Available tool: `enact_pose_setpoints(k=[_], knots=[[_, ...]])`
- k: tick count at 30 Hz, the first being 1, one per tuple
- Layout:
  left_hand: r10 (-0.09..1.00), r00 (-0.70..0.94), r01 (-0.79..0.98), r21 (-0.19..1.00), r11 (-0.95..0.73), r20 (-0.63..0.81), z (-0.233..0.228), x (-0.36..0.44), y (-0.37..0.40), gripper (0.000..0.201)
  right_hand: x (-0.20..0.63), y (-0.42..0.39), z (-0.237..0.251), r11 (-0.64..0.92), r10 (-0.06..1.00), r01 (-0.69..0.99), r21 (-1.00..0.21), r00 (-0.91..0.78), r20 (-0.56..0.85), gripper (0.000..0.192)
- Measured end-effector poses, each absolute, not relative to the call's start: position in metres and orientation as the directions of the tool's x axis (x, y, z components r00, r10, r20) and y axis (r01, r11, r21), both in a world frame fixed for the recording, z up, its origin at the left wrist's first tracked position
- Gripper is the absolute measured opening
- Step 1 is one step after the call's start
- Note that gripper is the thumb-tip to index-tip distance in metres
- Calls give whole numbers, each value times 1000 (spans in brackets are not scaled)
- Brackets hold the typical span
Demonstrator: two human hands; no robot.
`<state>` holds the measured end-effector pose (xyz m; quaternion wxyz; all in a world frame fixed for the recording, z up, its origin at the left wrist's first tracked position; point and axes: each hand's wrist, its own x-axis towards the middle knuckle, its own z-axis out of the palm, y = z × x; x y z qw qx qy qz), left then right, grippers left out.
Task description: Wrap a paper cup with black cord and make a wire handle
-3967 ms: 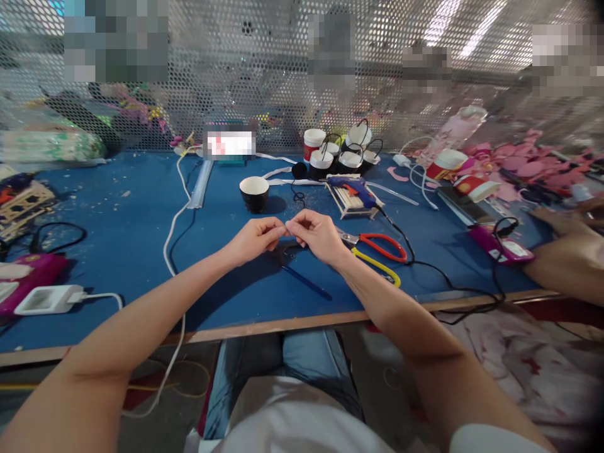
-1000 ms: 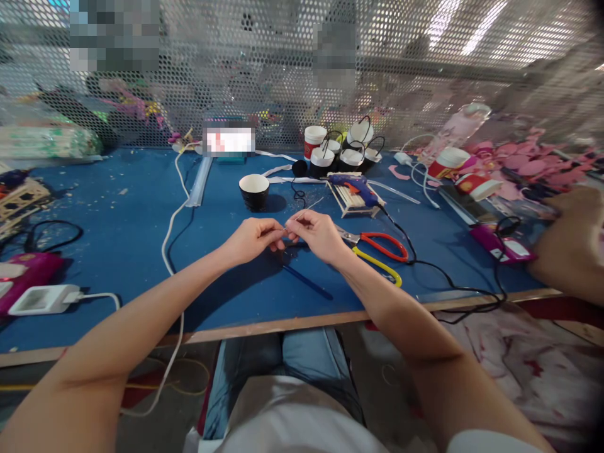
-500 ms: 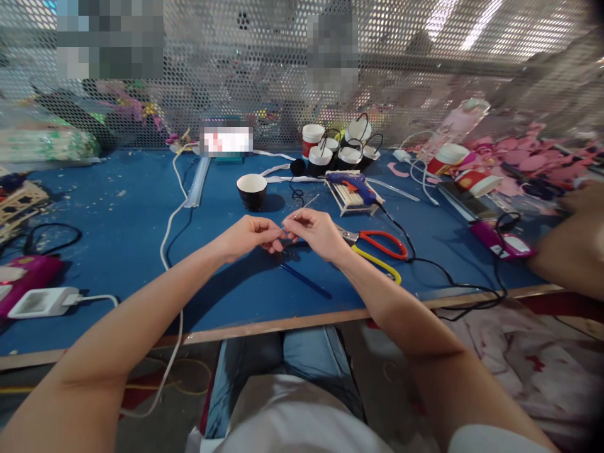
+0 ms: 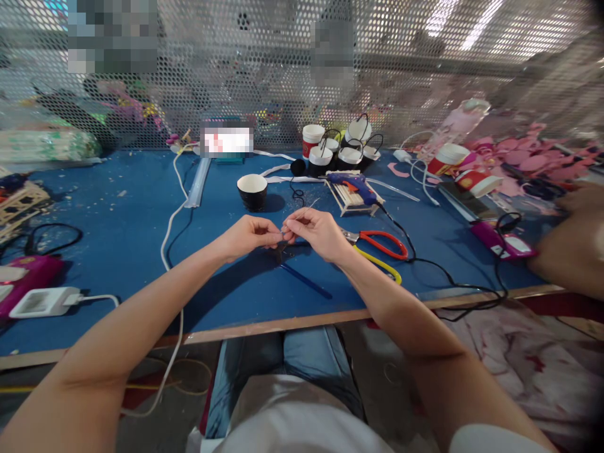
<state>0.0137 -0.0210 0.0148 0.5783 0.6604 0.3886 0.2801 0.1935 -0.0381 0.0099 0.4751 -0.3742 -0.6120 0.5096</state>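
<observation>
My left hand [image 4: 248, 235] and my right hand [image 4: 317, 231] meet fingertip to fingertip above the blue table [image 4: 123, 251]. Together they pinch a thin pale wire [image 4: 302, 212] whose free end sticks up and to the right past my right fingers. A small dark piece [image 4: 282, 250] hangs just under the fingertips; what it is stays unclear. Below the hands a blue pen [image 4: 306, 282] lies on the table.
Red-and-yellow scissors [image 4: 377, 248] lie right of my right hand. A black cup [image 4: 252, 190], a blue glue gun [image 4: 353, 184] and several white-lidded cups [image 4: 340, 154] stand behind. Cables cross the table. A co-worker's arm [image 4: 573, 242] rests at the right edge.
My hands stay pinched together at the same spot. The wire's free end now shows above my right fingers. The co-worker's arm at the right has shifted.
</observation>
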Motion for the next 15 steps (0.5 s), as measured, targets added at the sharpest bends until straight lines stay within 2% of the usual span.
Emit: enact_pose_setpoints(k=[7,15], knots=[[829,558,152,987,-55,-40,15,17,-23,16,194,-40,10,209,938,-50,-977,-273,215,21],[834,551,200,971,-133,1,9,15,-21,16,191,-38,7,178,953,-24,-984,-245,179,21]])
